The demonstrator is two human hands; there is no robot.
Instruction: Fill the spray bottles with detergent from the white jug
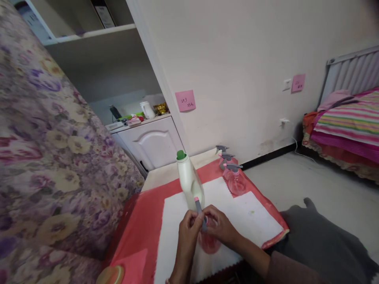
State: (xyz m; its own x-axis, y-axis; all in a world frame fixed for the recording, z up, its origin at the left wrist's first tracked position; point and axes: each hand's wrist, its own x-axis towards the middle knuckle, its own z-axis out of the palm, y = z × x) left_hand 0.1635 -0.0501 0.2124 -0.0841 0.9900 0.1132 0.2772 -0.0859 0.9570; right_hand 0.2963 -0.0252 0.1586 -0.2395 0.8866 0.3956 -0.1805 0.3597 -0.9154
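A clear pinkish spray bottle [210, 243] with a grey trigger head and pink nozzle stands on the white cloth [168, 232]. My left hand [188, 227] pinches the grey head from the left. From the right, my right hand [220, 227] has its fingers closed around the head and neck. My fingers hide part of the neck. Just behind them is a pale green jug [189, 181] with a handle; something green shows at its mouth. Several similar spray bottles [237, 183] are lined up at the table's right rear edge.
A round lid-like object [111, 275] lies at the near left of the red tablecloth [142, 213]. A floral curtain [59, 157] hangs along the left. Behind the table are a white cabinet [158, 144] and the wall; a bed [349, 130] stands at right.
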